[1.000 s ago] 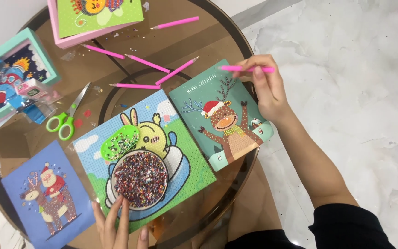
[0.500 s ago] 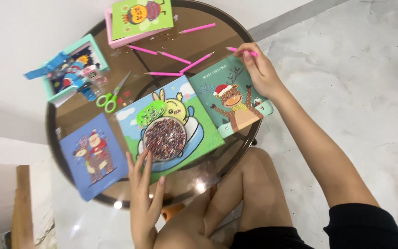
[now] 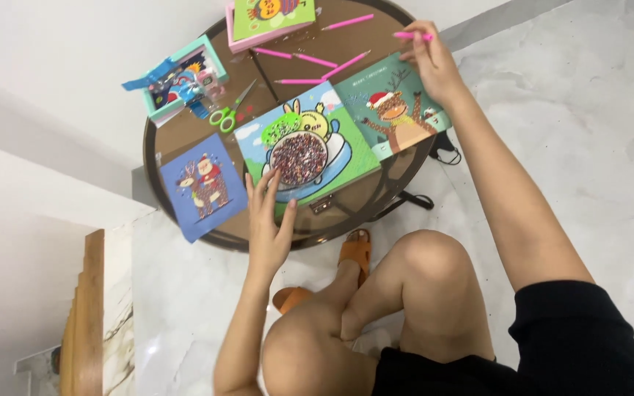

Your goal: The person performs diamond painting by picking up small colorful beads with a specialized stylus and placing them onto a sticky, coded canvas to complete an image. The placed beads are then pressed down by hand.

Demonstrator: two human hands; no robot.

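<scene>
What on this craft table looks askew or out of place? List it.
The blue reindeer picture juts over the round table's rim at the near left. The bowl of beads sits on the bunny canvas, touched by the left hand. Pink pens lie scattered. Nothing looks spilled.

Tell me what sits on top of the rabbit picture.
On the rabbit picture rest a round bowl of mixed beads and a green tray. The left hand touches its near edge. They cover the rabbit's body; only ears and face show.
</scene>
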